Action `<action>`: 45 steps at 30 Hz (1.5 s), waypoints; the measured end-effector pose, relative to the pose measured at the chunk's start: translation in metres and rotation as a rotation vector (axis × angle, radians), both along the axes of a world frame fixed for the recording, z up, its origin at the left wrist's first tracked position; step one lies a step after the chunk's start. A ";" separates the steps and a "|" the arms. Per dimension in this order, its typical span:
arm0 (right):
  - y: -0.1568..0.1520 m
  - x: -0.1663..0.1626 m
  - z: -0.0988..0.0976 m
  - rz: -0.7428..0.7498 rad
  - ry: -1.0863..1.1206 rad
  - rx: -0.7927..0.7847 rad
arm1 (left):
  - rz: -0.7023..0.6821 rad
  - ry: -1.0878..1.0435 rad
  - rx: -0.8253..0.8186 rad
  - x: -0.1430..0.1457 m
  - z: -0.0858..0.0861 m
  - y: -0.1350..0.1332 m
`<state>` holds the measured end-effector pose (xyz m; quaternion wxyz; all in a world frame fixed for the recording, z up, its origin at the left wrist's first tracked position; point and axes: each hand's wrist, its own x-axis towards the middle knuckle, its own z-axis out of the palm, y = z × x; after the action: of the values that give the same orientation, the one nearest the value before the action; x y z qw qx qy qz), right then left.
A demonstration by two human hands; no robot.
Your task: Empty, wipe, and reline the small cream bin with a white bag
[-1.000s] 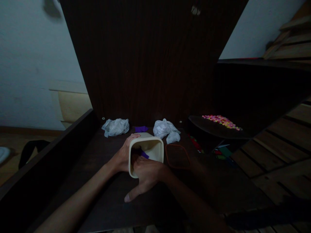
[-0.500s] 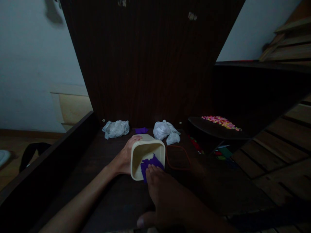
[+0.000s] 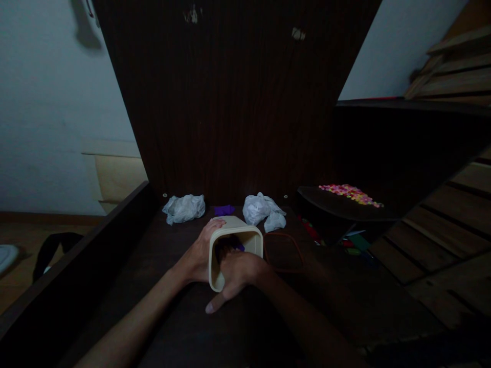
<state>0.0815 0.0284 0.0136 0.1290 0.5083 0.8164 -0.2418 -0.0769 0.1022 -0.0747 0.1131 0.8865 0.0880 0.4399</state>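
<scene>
A cream plastic container (image 3: 235, 223) with rounded corners lies tipped, its mouth facing me. My left hand (image 3: 202, 250) is wrapped round its left side and holds it. The fingers of my right hand (image 3: 240, 268) reach inside the container onto a crumpled purple cloth (image 3: 240, 247), while the thumb stays outside below the rim. Shadow and the hand itself hide the fingertips and most of the cloth. Right of the container lies a reddish-brown square ring (image 3: 300, 253) on the dark wooden surface (image 3: 184, 317).
Behind the container lie two crumpled white plastic bags, one left (image 3: 186, 208) and one right (image 3: 256, 208), with a purple piece (image 3: 224, 210) between them. Pink and yellow small bits (image 3: 351, 193) rest on a dark curved surface at right. A raised side board (image 3: 111, 232) borders the left.
My right hand has moved from the container's lower rim deeper inside, carrying the purple cloth inward. My left hand keeps its hold. The view has shifted slightly.
</scene>
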 end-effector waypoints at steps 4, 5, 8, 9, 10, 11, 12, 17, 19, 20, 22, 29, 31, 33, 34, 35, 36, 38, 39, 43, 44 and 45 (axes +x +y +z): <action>0.004 -0.005 0.004 0.020 -0.029 -0.070 | 0.006 0.000 -0.011 -0.001 -0.002 0.002; 0.004 -0.006 0.005 0.029 -0.012 -0.061 | 0.009 -0.001 -0.008 -0.001 -0.002 0.002; 0.002 -0.008 0.008 0.076 0.042 -0.031 | 0.024 -0.007 -0.005 -0.002 -0.004 0.003; 0.000 -0.008 0.009 0.101 0.065 -0.021 | 0.028 -0.005 -0.012 -0.002 -0.004 0.003; -0.002 -0.008 0.012 0.133 0.086 -0.015 | 0.032 -0.004 -0.019 -0.002 -0.004 0.003; -0.005 -0.008 0.014 0.158 0.101 -0.009 | 0.034 -0.005 -0.024 -0.002 -0.005 0.004; -0.008 -0.008 0.016 0.169 0.111 0.000 | 0.036 -0.008 -0.027 -0.002 -0.005 0.004; -0.036 0.004 0.019 0.129 0.168 0.045 | 0.044 -0.010 0.009 -0.002 -0.006 0.006; -0.049 0.013 0.018 0.131 0.236 0.077 | 0.045 -0.011 0.009 -0.002 -0.004 0.005; -0.056 0.018 0.018 0.123 0.265 0.094 | 0.040 -0.010 0.008 -0.002 -0.003 0.005; -0.068 0.026 0.020 0.094 0.286 0.103 | 0.020 -0.002 0.003 -0.002 0.000 0.003; -0.084 0.032 0.024 -0.053 0.155 0.173 | 0.013 0.000 -0.028 -0.001 0.003 0.000; -0.080 0.033 0.014 -0.017 0.115 0.274 | 0.015 0.001 -0.015 0.000 0.002 0.000; -0.075 0.036 -0.003 0.037 0.068 0.404 | 0.022 0.009 -0.002 0.000 0.002 0.000; -0.071 0.039 -0.013 0.065 0.047 0.477 | 0.026 0.013 0.006 0.000 0.002 0.000; -0.067 0.041 -0.023 0.090 0.027 0.554 | 0.025 0.017 0.013 0.001 0.002 0.000; -0.063 0.044 -0.034 0.122 0.006 0.623 | 0.024 0.021 0.015 0.001 0.002 -0.001; -0.054 0.049 -0.054 0.174 -0.057 0.751 | 0.012 0.030 0.012 0.001 0.003 -0.002; -0.051 0.050 -0.062 0.211 -0.083 0.808 | 0.009 0.038 0.009 0.000 0.003 -0.003; -0.041 0.052 -0.081 0.293 -0.085 1.032 | 0.059 0.064 0.023 -0.003 0.003 -0.004; -0.040 0.051 -0.082 0.300 -0.076 1.068 | 0.077 0.068 0.029 -0.004 0.004 -0.004; -0.039 0.050 -0.082 0.300 -0.068 1.092 | 0.094 0.075 0.037 -0.005 0.005 -0.004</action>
<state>0.1312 -0.0108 -0.0685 -0.0932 0.3871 0.8817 0.2530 -0.0824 0.0978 -0.0702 0.0728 0.8992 0.1254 0.4129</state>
